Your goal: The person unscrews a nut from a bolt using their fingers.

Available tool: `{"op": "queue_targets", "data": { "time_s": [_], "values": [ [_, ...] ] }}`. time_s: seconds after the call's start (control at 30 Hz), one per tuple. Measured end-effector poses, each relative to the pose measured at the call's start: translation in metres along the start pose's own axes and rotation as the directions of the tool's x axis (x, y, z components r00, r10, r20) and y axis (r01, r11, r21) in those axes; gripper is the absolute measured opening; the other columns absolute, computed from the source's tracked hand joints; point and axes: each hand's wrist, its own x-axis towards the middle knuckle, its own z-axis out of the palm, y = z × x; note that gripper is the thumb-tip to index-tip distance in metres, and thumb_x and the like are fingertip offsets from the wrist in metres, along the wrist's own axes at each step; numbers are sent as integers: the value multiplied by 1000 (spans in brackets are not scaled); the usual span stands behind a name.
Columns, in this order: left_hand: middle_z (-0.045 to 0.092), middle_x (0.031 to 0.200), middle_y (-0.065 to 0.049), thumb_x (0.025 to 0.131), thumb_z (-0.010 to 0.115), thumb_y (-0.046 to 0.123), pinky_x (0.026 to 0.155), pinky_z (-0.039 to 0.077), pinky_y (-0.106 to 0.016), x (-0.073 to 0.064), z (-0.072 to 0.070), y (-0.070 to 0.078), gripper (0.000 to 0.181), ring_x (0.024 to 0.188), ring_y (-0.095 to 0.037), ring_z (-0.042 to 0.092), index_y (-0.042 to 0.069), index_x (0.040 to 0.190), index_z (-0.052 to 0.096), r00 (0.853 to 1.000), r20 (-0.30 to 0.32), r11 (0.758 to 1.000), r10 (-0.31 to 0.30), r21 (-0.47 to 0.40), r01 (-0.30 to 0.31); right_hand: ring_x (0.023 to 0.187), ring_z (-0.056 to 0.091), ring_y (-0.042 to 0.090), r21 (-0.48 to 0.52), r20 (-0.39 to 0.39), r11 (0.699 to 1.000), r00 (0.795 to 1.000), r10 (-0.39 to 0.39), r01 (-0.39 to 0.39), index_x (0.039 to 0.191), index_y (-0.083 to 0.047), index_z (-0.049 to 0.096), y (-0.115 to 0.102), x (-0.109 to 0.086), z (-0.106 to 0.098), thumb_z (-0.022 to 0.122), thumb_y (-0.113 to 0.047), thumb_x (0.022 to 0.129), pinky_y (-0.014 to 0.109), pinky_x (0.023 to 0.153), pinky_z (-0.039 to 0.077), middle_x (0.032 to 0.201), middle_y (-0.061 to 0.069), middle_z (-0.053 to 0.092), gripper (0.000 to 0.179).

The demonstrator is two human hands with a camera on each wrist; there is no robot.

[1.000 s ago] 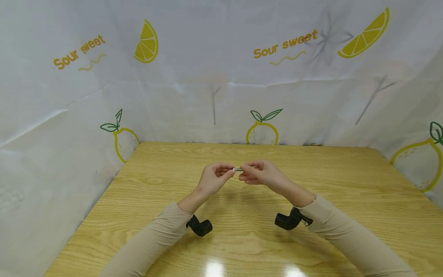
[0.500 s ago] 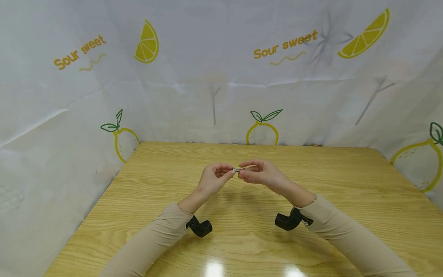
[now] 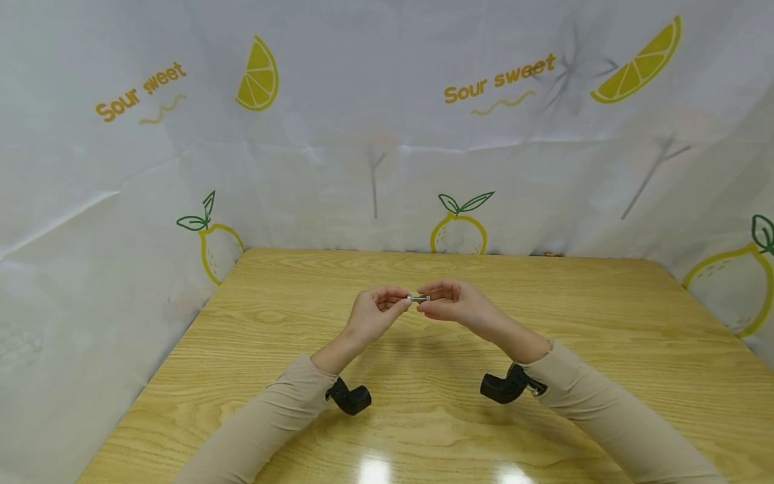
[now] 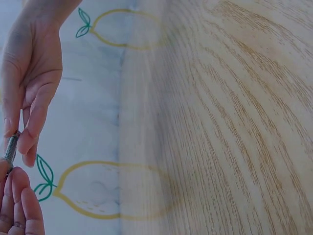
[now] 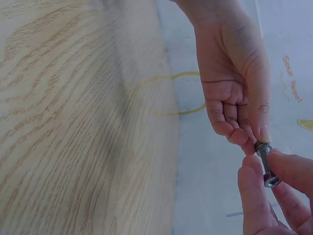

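A short silver bolt (image 3: 418, 298) is held up level between the two hands, over the wooden table (image 3: 423, 430). The left hand (image 3: 371, 310) pinches one end between thumb and fingertips. Round the other end the right hand (image 3: 464, 304) curls its thumb and fingers, with the tips right at the shaft. In the right wrist view, the bolt (image 5: 265, 157) shows its thread, a ring-like collar by the left fingers and a wider piece with a dark hollow at the near end. Part of the bolt (image 4: 11, 149) is covered by fingers in the left wrist view.
Both forearms, in beige sleeves, carry black wrist cameras; one wrist camera (image 3: 351, 396) hangs below the left cuff, another wrist camera (image 3: 504, 386) below the right. A white curtain (image 3: 326, 188) printed with lemons borders the table at the back and sides.
The right thumb and fingers have spread from a tight pinch at the bolt's end, so more of the bolt shows. The left hand stays in place with its grip.
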Motion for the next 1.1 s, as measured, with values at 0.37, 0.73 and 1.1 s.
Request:
{"op": "queue_targets", "data": {
  "time_s": [0.37, 0.73, 1.1],
  "values": [
    [67, 97, -20, 89, 63, 11, 70, 52, -21, 0, 1, -3, 20, 81, -20, 64, -1, 106, 66, 1000, -1, 1000, -8, -11, 8, 82, 66, 6, -17, -41, 995, 995, 96, -97, 126, 9, 50, 1, 3, 2, 50, -25, 98, 37, 86, 55, 101, 13, 68, 44],
    [68, 97, -18, 89, 64, 13, 74, 55, -30, 0, 1, -1, 22, 89, -32, 64, 0, 106, 66, 1000, -6, 1000, -25, -4, 25, 95, 65, 9, 5, -51, 1000, 998, 27, -26, 126, 11, 48, 1, 1, 1, 57, -11, 93, 37, 93, 52, 104, 5, 67, 40],
    [68, 96, -18, 88, 65, 13, 73, 54, -27, 1, 1, -3, 21, 89, -34, 64, 1, 105, 67, 1000, -11, 1000, -26, -6, 26, 96, 63, 6, -21, -70, 1000, 997, 18, -20, 123, 5, 52, 2, 0, 1, 58, -20, 93, 44, 99, 47, 116, 16, 61, 39]
  ]
}}
